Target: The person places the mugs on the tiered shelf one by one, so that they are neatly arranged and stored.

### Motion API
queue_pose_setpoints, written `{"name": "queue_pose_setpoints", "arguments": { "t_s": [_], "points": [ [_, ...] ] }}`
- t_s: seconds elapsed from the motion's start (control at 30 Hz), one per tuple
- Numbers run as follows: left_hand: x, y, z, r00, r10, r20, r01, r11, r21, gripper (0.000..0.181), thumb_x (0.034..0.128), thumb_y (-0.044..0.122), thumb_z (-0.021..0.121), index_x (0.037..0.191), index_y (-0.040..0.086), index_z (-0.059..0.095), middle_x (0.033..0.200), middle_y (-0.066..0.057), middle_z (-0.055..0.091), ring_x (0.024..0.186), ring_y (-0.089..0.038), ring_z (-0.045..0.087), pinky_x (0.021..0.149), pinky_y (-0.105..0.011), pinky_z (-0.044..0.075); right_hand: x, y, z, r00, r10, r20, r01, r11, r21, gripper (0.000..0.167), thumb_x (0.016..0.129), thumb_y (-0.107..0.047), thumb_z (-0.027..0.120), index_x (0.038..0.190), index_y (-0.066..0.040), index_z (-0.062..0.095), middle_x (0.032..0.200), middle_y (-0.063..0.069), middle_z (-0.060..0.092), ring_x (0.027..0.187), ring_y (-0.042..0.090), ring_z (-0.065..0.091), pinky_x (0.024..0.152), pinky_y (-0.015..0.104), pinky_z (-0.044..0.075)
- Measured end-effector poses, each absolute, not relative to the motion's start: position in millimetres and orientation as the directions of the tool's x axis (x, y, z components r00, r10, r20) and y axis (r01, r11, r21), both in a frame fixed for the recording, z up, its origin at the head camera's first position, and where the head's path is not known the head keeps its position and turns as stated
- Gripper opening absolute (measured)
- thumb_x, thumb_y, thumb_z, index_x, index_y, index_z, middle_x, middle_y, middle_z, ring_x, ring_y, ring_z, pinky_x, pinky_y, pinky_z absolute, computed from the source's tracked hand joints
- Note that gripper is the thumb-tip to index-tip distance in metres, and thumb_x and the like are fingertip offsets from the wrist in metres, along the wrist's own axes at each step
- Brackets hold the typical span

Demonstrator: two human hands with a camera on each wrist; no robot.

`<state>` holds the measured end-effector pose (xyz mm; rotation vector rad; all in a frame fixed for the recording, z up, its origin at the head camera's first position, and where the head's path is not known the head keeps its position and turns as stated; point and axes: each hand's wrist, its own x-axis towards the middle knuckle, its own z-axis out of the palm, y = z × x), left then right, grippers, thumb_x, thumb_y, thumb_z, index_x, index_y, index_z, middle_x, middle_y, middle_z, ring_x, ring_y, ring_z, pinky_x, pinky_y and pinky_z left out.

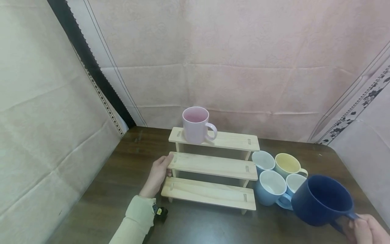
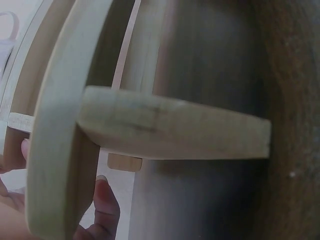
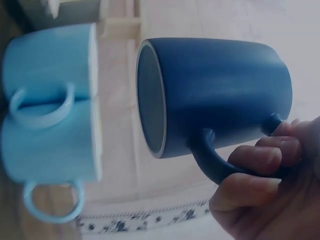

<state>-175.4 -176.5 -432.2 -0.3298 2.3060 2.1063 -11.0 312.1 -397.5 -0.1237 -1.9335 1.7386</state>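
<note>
Right hand (image 1: 363, 229) grips navy mug (image 1: 315, 205), mouth up, long axis near-upright; left hand (image 1: 156, 174) pinches 3-tier rack (image 1: 212, 166).

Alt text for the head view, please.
A right hand holds a dark blue mug by its handle near light blue mugs and a yellow mug on a table. The left hand grips a three-tier wooden rack; a pink mug stands on top.

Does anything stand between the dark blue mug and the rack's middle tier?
Yes: light blue mugs stand between the dark blue mug and the right end of the middle tier. The right hand holds the mug raised, so passing over their rims looks feasible. Nothing visible stands on the tier itself.
</note>
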Motion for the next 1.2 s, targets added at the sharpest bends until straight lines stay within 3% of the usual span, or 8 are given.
{"name": "queue_pose_setpoints", "arguments": {
  "t_s": [0.03, 0.17, 0.23, 0.27, 0.43, 0.63, 0.87, 1.2],
  "points": [
    [-174.0, -175.9, -429.0, -0.978, -0.150, -0.145, -0.158, 0.082, 0.984, 0.038, 0.1016, 0.038, 0.050, 0.097, 0.001, 0.058, 0.070, -0.001, 0.046, 0.063, -0.017, 0.045, 0.061, -0.028, 0.042, -11.9, 308.1, -394.0, -0.841, 0.445, 0.308, -0.264, 0.160, -0.951, 0.025, 0.104, -0.011, 0.043, 0.081, -0.005, 0.050, 0.050, 0.000, 0.037, 0.035, 0.021, 0.019, 0.027, 0.021, 0.013],
    [-165.1, -171.3, -411.1, -0.980, -0.141, -0.143, -0.158, 0.103, 0.982, 0.034, 0.1038, 0.031, 0.047, 0.097, -0.001, 0.057, 0.071, -0.002, 0.046, 0.064, -0.018, 0.045, 0.063, -0.029, 0.042, -19.7, 300.2, -375.9, -0.862, 0.361, 0.356, -0.274, 0.260, -0.926, 0.024, 0.104, -0.006, 0.038, 0.083, -0.004, 0.049, 0.054, -0.002, 0.037, 0.037, 0.018, 0.022, 0.031, 0.020, 0.015],
    [-161.9, -169.4, -405.4, -0.981, -0.140, -0.137, -0.153, 0.107, 0.982, 0.033, 0.1040, 0.029, 0.047, 0.096, -0.002, 0.057, 0.070, -0.002, 0.046, 0.064, -0.018, 0.045, 0.063, -0.029, 0.043, -24.6, 297.5, -367.2, -0.861, 0.312, 0.403, -0.272, 0.386, -0.881, 0.024, 0.104, -0.004, 0.036, 0.083, -0.005, 0.048, 0.057, -0.003, 0.038, 0.038, 0.017, 0.024, 0.032, 0.020, 0.017],
    [-162.2, -169.5, -405.6, -0.980, -0.141, -0.138, -0.154, 0.107, 0.982, 0.033, 0.1040, 0.029, 0.047, 0.096, -0.001, 0.057, 0.070, -0.002, 0.046, 0.064, -0.018, 0.045, 0.063, -0.029, 0.043, -27.4, 295.4, -362.9, -0.855, 0.299, 0.424, -0.262, 0.457, -0.850, 0.024, 0.104, -0.003, 0.036, 0.083, -0.005, 0.047, 0.055, -0.003, 0.037, 0.037, 0.017, 0.024, 0.033, 0.029, 0.016],
    [-173.3, -174.5, -425.2, -0.977, -0.153, -0.148, -0.162, 0.083, 0.983, 0.037, 0.1018, 0.037, 0.050, 0.096, 0.001, 0.058, 0.070, -0.001, 0.046, 0.063, -0.017, 0.045, 0.061, -0.028, 0.042, -42.3, 286.2, -346.8, -0.859, 0.245, 0.450, -0.228, 0.604, -0.764, 0.022, 0.104, -0.005, 0.040, 0.084, -0.004, 0.050, 0.061, -0.004, 0.044, 0.048, 0.011, 0.035, 0.041, 0.024, 0.026],
    [-178.7, -177.3, -436.9, -0.976, -0.162, -0.145, -0.161, 0.090, 0.983, 0.041, 0.1007, 0.041, 0.051, 0.099, 0.001, 0.059, 0.069, -0.001, 0.047, 0.062, -0.018, 0.045, 0.061, -0.028, 0.042, -64.4, 269.5, -334.1, -0.863, 0.195, 0.467, -0.266, 0.611, -0.746, 0.023, 0.104, -0.008, 0.042, 0.084, -0.003, 0.051, 0.065, -0.005, 0.046, 0.056, 0.009, 0.040, 0.048, 0.024, 0.030],
    [-164.7, -171.9, -410.4, -0.979, -0.147, -0.138, -0.156, 0.114, 0.981, 0.034, 0.1037, 0.030, 0.047, 0.097, -0.002, 0.059, 0.070, -0.002, 0.047, 0.064, -0.019, 0.046, 0.062, -0.030, 0.042, -95.5, 248.9, -321.8, -0.863, 0.148, 0.483, -0.321, 0.577, -0.751, 0.027, 0.106, -0.014, 0.039, 0.085, 0.000, 0.050, 0.064, -0.001, 0.045, 0.057, 0.011, 0.040, 0.049, 0.027, 0.030],
    [-178.0, -175.8, -438.4, -0.975, -0.184, -0.127, -0.146, 0.096, 0.985, 0.042, 0.0985, 0.045, 0.053, 0.089, 0.004, 0.057, 0.070, -0.002, 0.047, 0.062, -0.017, 0.046, 0.059, -0.026, 0.042, -126.2, 231.0, -321.2, -0.856, 0.100, 0.507, -0.380, 0.541, -0.750, 0.026, 0.106, -0.014, 0.039, 0.088, 0.002, 0.049, 0.063, 0.002, 0.043, 0.057, 0.013, 0.041, 0.053, 0.028, 0.031]
  ]
}}
